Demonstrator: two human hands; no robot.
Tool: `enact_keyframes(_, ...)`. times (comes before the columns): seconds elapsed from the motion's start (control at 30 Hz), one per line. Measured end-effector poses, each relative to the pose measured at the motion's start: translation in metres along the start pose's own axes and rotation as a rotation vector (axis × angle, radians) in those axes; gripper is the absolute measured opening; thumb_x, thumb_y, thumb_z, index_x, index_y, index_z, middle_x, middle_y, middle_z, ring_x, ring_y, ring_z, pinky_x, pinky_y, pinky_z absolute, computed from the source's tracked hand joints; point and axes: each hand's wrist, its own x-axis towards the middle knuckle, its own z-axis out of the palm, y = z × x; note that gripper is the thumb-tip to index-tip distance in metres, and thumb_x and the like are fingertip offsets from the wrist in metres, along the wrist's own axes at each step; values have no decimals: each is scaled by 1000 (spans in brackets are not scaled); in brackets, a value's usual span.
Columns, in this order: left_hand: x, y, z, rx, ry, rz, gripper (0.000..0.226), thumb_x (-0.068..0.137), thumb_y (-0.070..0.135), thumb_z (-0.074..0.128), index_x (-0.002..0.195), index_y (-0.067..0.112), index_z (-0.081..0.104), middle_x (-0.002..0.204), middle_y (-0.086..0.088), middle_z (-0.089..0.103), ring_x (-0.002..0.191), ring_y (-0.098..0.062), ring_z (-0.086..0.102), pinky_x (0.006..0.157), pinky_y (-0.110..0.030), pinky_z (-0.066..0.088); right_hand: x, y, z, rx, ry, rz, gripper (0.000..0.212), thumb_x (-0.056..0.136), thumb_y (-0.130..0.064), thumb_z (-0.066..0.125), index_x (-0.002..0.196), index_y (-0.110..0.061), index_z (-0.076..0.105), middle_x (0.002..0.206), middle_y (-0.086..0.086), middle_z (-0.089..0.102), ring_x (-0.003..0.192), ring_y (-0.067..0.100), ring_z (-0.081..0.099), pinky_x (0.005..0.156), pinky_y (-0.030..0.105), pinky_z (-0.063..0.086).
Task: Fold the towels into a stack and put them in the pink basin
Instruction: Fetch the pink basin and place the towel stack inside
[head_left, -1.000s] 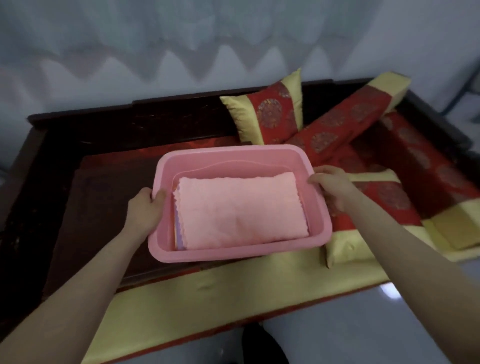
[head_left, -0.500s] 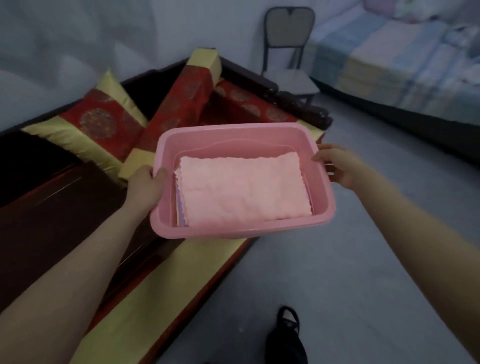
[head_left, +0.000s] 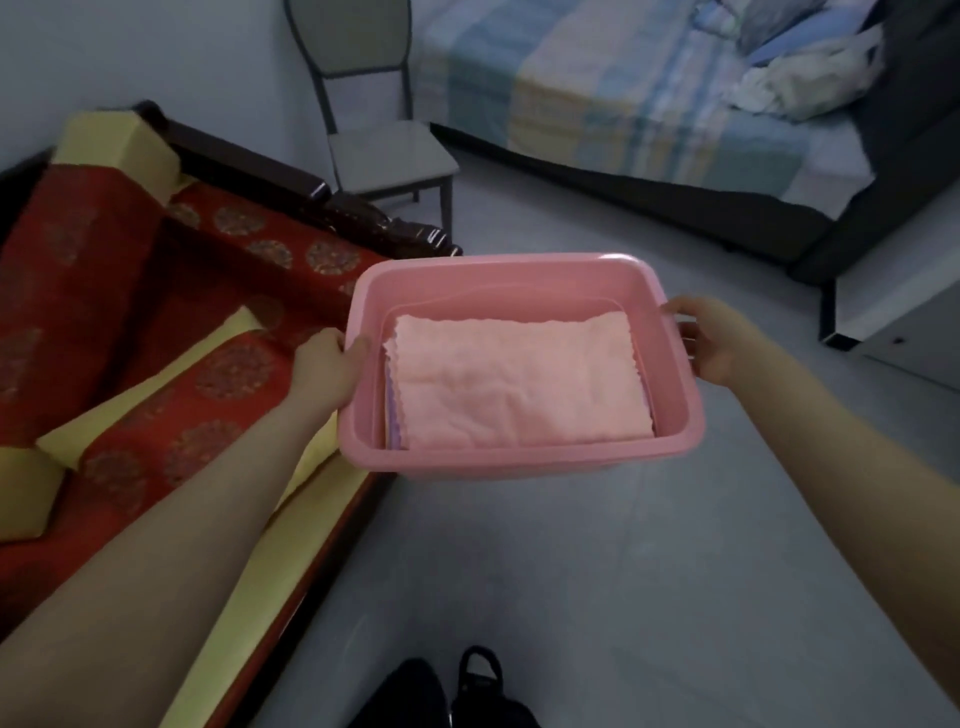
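Observation:
The pink basin (head_left: 498, 460) hangs in the air in front of me, over the grey floor beside the sofa. A folded stack of towels (head_left: 514, 384) lies flat inside it, a pale pink one on top and a lilac edge showing underneath at the left. My left hand (head_left: 324, 366) grips the basin's left rim, thumb over the edge. My right hand (head_left: 714, 338) holds the right rim, fingers curled around it.
A dark wooden sofa with red and yellow cushions (head_left: 156, 322) runs along the left. A grey chair (head_left: 374, 119) stands behind it. A bed with a checked sheet (head_left: 649, 93) fills the far right. A white cabinet (head_left: 904, 312) stands at the right. Black shoes (head_left: 457, 691) at the bottom.
The basin, held in both hands, has swung to the right, away from the sofa and out over the floor. My view has turned towards the chair and bed.

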Motion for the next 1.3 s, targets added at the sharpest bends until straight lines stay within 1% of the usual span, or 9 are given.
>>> enact_keyframes(0.1,47,42,25,37,-21,34,31,91,29,49,77,2,53,67,-4,49,75,-28,49,64,-33,32,46,-26,-16,133,74,31,13,83,-19,54,72,-13,55,69,5,50,60,20,47,60,28,42)
enact_keyframes(0.17,85,71,43,55,-20,52,30,91,29,50,78,3,54,74,-9,52,76,-27,48,67,-32,32,81,-44,-24,205,115,53,15,83,-18,53,69,-13,54,68,5,50,59,21,47,57,27,42)
enact_keyframes(0.33,192,136,95,47,-18,108,25,92,27,50,82,5,55,83,-10,54,79,-25,49,70,-31,33,181,-96,-38,267,185,80,9,79,-18,56,81,-9,57,75,8,52,63,23,50,57,29,45)
enact_keyframes(0.57,323,215,152,61,-20,119,29,93,27,48,78,3,50,79,-14,53,76,-28,49,67,-34,34,299,-205,-56,244,206,66,5,79,-16,57,77,-11,58,74,8,53,65,21,52,63,32,48)
enact_keyframes(0.77,435,271,188,64,0,47,31,93,30,46,76,5,52,79,-13,56,75,-31,54,64,-32,34,438,-298,-56,216,160,57,20,77,-13,58,59,-17,50,51,0,42,51,15,39,46,24,36)
enact_keyframes(0.9,508,284,202,27,76,-23,37,92,34,44,91,1,62,94,-20,66,87,-35,61,70,-35,44,535,-355,-26,204,54,29,17,73,-13,60,61,-19,50,54,-2,43,51,14,38,42,21,37)
enact_keyframes(0.97,542,287,204,15,124,-58,43,91,38,43,98,0,61,102,-24,66,93,-39,62,75,-38,46,578,-382,-3,227,35,9,14,68,-13,61,62,-18,50,58,-1,43,52,14,39,48,25,39)
enact_keyframes(1.1,582,285,200,-8,209,-150,27,94,31,46,87,6,53,98,-24,64,88,-37,59,71,-36,39,656,-425,48,127,-12,28,25,42,-21,64,63,-19,51,61,2,44,57,19,41,57,29,46)
enact_keyframes(1.3,667,245,178,19,309,-307,33,93,32,45,75,5,47,83,-21,59,85,-38,59,66,-34,33,719,-485,164,54,-146,42,12,59,-19,63,62,-19,51,65,1,43,62,19,43,61,30,43)
